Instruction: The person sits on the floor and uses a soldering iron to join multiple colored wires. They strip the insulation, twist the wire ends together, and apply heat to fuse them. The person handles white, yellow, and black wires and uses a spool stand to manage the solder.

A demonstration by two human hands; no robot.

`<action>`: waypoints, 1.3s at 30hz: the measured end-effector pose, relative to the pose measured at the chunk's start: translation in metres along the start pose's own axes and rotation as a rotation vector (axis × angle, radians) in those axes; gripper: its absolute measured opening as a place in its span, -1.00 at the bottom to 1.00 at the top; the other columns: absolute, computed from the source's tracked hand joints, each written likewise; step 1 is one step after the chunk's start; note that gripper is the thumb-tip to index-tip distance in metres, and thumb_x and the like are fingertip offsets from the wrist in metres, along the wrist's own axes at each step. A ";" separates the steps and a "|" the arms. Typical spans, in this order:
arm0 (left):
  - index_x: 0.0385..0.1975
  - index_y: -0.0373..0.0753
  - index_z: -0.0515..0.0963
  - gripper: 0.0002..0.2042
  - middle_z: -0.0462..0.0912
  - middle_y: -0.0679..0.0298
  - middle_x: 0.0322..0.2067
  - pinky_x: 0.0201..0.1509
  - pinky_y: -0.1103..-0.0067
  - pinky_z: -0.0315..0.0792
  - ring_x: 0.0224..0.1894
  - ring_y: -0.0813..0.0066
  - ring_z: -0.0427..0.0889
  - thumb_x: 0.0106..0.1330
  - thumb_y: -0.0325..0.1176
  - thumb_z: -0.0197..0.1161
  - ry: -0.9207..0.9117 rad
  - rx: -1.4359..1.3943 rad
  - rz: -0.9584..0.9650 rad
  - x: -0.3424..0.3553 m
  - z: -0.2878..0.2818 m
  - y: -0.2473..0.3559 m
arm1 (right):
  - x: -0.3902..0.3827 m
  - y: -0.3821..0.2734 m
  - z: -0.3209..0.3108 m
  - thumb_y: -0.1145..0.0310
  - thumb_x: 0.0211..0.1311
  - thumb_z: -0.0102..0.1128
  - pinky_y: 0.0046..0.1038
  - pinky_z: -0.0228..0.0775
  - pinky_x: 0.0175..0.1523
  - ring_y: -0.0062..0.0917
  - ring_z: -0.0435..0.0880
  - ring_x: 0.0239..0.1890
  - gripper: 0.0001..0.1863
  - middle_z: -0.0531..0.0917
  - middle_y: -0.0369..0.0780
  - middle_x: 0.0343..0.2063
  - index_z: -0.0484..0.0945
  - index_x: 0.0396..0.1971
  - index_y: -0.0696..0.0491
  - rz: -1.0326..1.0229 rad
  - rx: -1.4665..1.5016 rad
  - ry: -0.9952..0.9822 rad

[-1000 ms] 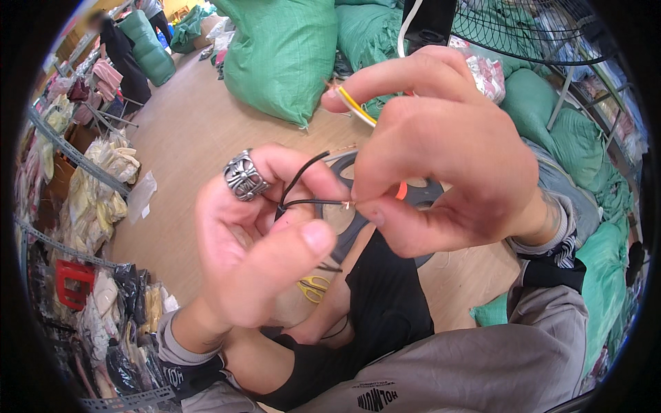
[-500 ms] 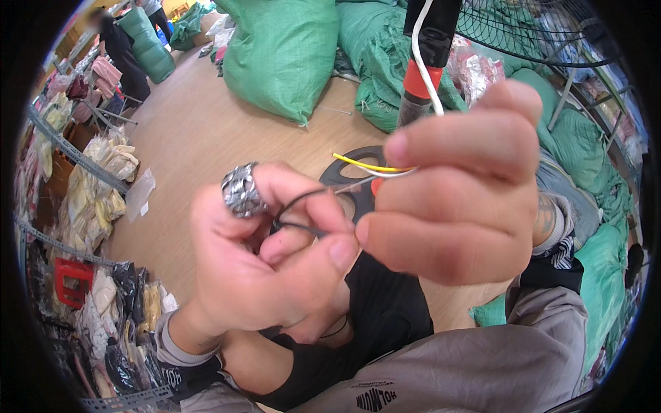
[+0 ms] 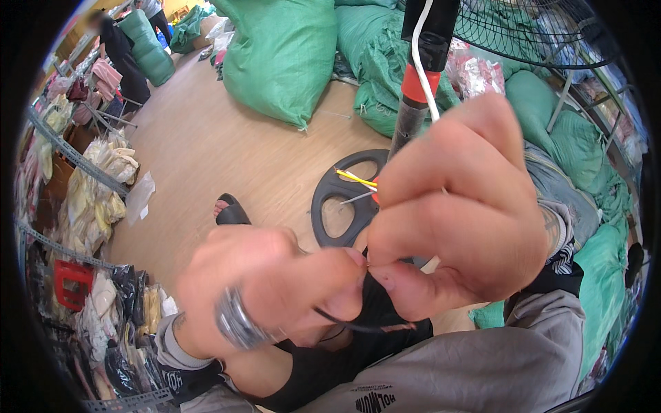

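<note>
Left hand (image 3: pixel 275 289): blurred, fingers closed around the black wire (image 3: pixel 351 324); I can't see what its fingertips pinch.
Right hand (image 3: pixel 461 220): curled tightly over the yellow wire (image 3: pixel 354 177), its pinch just beside the left fingertips.
Black wire's end: blurry to me below the hands.
Yellow wire: mostly hidden, tip showing.

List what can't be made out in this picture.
Head view: ring, its pattern lost in blur.
Head view: black wire, the rest hidden by the left hand.
Head view: yellow wire, the rest hidden by the right hand.
Head view: fan, partly cut off by the top edge.
</note>
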State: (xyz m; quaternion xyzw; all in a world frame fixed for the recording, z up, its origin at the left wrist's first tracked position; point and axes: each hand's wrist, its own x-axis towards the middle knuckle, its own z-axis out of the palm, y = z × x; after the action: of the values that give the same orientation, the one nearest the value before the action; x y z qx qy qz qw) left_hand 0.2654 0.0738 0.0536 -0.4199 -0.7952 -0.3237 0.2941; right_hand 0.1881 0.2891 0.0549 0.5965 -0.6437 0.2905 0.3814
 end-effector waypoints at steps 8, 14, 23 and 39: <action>-0.25 -0.31 0.57 -0.74 0.44 0.38 -0.60 -0.56 0.69 0.16 -0.64 0.70 0.34 0.06 -0.49 0.45 -0.076 0.247 -0.142 0.006 -0.001 0.017 | 0.008 0.007 0.000 0.28 0.01 0.38 -0.42 0.10 -0.24 -0.47 0.36 -0.40 -0.87 0.53 -0.31 -0.46 0.62 -0.55 -0.02 -0.043 0.173 0.042; -0.37 -0.41 0.53 -0.90 0.42 0.53 -0.61 -0.56 0.80 0.13 -0.61 0.88 0.29 0.24 -0.56 0.33 0.167 -0.835 -0.820 0.008 0.005 0.015 | 0.003 0.008 0.015 0.11 -0.03 0.36 -0.48 0.05 -0.36 -0.57 0.38 -0.37 -0.86 0.53 -0.47 -0.46 0.65 -0.55 -0.18 -0.298 -0.356 0.335; -0.35 -0.34 0.48 -0.80 0.49 0.45 -0.58 -0.53 0.80 0.12 -0.57 0.85 0.30 0.20 -0.44 0.39 0.132 -0.797 -0.997 0.009 0.003 0.013 | -0.019 -0.002 0.031 0.13 -0.17 0.32 -0.38 0.07 -0.26 -0.70 0.36 -0.34 -0.91 0.45 -0.69 -0.50 0.63 -0.55 -0.40 -0.281 -0.611 0.361; -0.26 -0.33 0.52 -0.82 0.51 0.40 -0.52 -0.54 0.78 0.10 -0.62 0.83 0.23 0.20 -0.54 0.37 -0.076 0.037 -0.052 0.005 -0.001 0.005 | 0.012 -0.006 -0.015 0.37 0.06 0.35 -0.27 0.17 0.18 -0.42 0.59 -0.25 -0.90 0.65 -0.26 -0.38 0.61 -0.43 0.00 0.105 0.160 -0.104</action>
State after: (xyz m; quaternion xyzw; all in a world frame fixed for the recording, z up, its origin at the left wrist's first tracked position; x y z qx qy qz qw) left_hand 0.2676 0.0780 0.0590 -0.4055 -0.8224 -0.3005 0.2626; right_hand 0.1962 0.2944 0.0724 0.6049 -0.6677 0.3289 0.2831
